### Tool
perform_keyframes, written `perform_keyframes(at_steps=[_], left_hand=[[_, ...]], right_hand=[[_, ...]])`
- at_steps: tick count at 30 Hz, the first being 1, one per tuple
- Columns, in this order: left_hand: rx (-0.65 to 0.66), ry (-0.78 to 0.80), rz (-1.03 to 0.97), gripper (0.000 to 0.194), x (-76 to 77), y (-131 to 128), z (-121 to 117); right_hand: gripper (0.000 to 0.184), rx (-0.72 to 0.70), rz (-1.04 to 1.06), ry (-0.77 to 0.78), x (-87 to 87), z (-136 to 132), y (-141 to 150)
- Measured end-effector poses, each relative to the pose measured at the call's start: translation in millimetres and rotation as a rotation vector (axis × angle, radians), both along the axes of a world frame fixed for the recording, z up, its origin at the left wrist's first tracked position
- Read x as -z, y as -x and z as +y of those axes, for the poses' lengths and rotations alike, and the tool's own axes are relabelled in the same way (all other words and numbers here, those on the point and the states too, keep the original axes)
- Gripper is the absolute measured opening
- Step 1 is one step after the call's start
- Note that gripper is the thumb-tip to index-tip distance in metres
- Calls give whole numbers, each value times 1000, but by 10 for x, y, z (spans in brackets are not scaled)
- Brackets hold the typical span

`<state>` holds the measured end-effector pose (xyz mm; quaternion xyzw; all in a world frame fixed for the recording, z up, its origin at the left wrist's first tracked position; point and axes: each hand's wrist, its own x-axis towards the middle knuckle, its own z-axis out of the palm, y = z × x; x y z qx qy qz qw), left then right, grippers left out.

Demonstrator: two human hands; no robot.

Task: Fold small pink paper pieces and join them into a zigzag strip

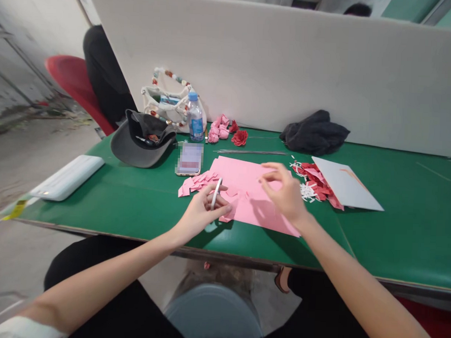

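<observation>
My left hand (205,206) is closed around a narrow white roll of tape (216,193), held on edge above the table. Just below it a small folded pink paper piece (225,218) shows partly. Over the pink paper sheets (243,174), my right hand (284,191) is raised with thumb and forefinger pinched together. Whatever sits between those fingertips is too small to make out. Cut pink paper petals (199,182) lie in an overlapping row left of the sheets. A few small pink pieces on the sheets blend into their colour.
At the back stand a water bottle (195,117), a beaded bag (165,100), pink paper flowers (218,129) and a red one (240,137). Thin wires (251,152), a phone (189,159) and a cap (143,139) lie nearby. Rightward are white scraps (307,192), red paper pieces (321,187), white card (346,185) and dark cloth (315,132).
</observation>
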<state>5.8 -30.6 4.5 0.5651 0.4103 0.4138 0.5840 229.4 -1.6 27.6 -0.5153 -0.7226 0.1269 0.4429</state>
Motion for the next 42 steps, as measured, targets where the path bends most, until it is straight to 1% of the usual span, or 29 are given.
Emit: perform_keyframes(at_steps=[1,3,5,7,9,11,13,15,17,20,22,23,24,26,28,29,30,32,34,37,42], left_hand=[[1,-1,-7,46,3,3,4],[0,-2,-17,46,10,5,10],[-7,-2,-9,45,13,1,12],[-18,-6,7,44,12,-8,9],[-19,-11,22,44,7,-18,5],[-15,-11,32,45,0,-25,0],[-12,-9,37,45,-3,-29,-2],[-11,-7,34,45,-3,-29,-1],[-15,-8,33,46,-1,-26,1],[-20,-9,34,46,-4,-19,1],[-10,-2,25,47,-12,-15,-6],[0,3,18,46,-17,-15,-11],[12,9,9,46,-23,-14,-17],[37,21,-1,46,-30,-15,-29],[45,33,-2,45,-29,-15,-37],[43,36,-2,44,-26,-14,-38],[44,40,-2,44,-21,-13,-38],[47,43,-5,44,-10,-9,-33],[54,40,-11,44,-2,-4,-26],[52,35,-8,43,1,0,-16],[29,61,11,44,-6,-3,-7]], right_hand=[[32,79,-32,-24,-44,84,-148],[35,239,-109,-22,-109,241,-488],[37,367,-186,54,-119,365,-839],[38,452,-299,150,-65,449,-1144],[35,513,-400,218,33,503,-1366],[31,544,-449,262,142,544,-1506],[30,539,-441,290,235,581,-1587],[35,509,-412,311,293,612,-1632],[36,492,-402,318,309,632,-1643],[27,471,-341,255,262,624,-1521],[20,374,-182,207,207,581,-1297],[19,279,-64,201,180,544,-1140],[20,157,47,229,158,496,-960],[28,-122,210,371,134,372,-568],[33,-339,300,548,141,226,-206],[35,-431,333,618,154,155,-60],[35,-497,354,653,170,90,56],[32,-562,397,675,205,-11,198],[31,-585,426,683,230,-66,244],[32,-587,436,686,232,-86,239],[37,-564,360,655,199,-98,248]])
